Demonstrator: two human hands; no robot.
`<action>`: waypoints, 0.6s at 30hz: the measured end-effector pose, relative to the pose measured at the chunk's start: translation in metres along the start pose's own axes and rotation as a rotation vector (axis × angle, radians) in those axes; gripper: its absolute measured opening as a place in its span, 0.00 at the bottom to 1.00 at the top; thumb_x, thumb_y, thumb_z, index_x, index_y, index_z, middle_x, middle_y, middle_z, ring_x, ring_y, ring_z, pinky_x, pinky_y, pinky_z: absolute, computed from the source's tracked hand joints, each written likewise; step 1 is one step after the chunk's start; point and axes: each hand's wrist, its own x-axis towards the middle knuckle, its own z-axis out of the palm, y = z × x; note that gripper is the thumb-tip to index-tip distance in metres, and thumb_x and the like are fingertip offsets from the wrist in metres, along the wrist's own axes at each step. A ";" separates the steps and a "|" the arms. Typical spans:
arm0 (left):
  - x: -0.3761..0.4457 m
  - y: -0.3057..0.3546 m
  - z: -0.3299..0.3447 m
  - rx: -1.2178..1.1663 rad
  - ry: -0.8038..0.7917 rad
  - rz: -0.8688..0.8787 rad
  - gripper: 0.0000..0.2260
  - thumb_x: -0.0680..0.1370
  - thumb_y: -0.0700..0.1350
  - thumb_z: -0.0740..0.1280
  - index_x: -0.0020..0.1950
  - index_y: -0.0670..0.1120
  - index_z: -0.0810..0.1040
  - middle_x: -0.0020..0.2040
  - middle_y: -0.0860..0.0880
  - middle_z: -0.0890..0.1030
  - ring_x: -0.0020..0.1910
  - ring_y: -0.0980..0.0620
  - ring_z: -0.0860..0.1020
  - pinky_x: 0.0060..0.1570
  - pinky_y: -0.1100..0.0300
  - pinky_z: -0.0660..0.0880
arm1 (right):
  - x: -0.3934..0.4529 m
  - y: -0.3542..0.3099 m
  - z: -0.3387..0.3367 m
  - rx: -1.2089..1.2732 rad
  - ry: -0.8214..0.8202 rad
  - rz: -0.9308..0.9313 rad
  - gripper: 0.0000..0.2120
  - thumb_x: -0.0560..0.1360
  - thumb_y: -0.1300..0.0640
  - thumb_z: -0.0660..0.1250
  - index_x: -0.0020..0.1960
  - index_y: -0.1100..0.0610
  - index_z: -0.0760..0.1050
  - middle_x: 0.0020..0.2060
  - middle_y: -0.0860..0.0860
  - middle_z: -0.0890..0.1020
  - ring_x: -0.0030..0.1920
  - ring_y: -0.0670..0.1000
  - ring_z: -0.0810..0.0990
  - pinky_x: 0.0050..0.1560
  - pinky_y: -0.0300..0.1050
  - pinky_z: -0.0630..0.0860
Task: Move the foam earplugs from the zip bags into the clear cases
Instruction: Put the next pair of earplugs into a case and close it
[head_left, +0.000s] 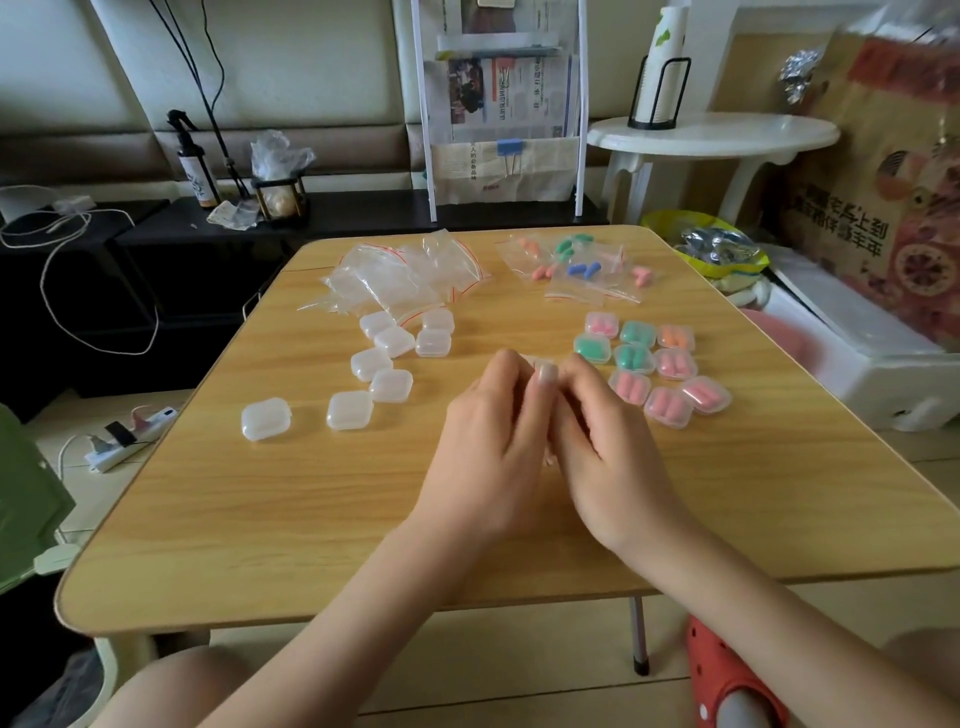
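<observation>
Pinching something small between both grips — left hand (488, 441) and right hand (605, 441) pressed fingertip to fingertip over mid-desk, fingers curled inward. Cannot tell for sure what is pinched: only a pale sliver and a thin red line show between the fingers, likely a zip bag being opened or emptied.

Head view, farther out: sorted by stage, it seems. Empty cases (371, 364) scattered left of the hands, within the left hand's reach. Filled cases (654, 364) packed touching one another just right of the right hand, pink, green and orange plugs inside. Emptied bags (400, 275) heaped at the far left of the desk (260, 519); bags with earplugs (576, 267) at the far right, pink, green and blue — well apart from the empties, so no mixing up.

Pose: both forearms coming in from the near edge and converging, wrists low and near the desk top, backs of the hands up — a close two-handed working hold. By the piles, roughly halfway through.
</observation>
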 end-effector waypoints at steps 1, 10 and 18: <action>0.001 0.002 0.005 -0.017 0.013 0.006 0.14 0.81 0.50 0.54 0.37 0.45 0.64 0.29 0.54 0.69 0.28 0.56 0.66 0.30 0.61 0.64 | 0.001 0.000 0.000 0.003 0.024 0.000 0.10 0.82 0.59 0.56 0.42 0.59 0.66 0.30 0.44 0.73 0.29 0.43 0.69 0.30 0.40 0.66; 0.008 0.005 0.028 -0.060 0.097 -0.029 0.14 0.80 0.47 0.53 0.36 0.45 0.62 0.28 0.52 0.67 0.27 0.56 0.62 0.27 0.66 0.60 | 0.005 0.005 0.003 0.014 0.194 0.011 0.10 0.80 0.56 0.54 0.40 0.50 0.64 0.31 0.40 0.73 0.33 0.40 0.71 0.34 0.33 0.66; 0.007 -0.002 0.022 0.200 0.111 0.071 0.14 0.76 0.54 0.51 0.36 0.46 0.59 0.26 0.55 0.62 0.25 0.54 0.58 0.25 0.65 0.58 | 0.008 0.005 -0.003 -0.276 0.184 -0.092 0.10 0.77 0.58 0.56 0.38 0.50 0.59 0.26 0.41 0.65 0.28 0.39 0.69 0.26 0.31 0.61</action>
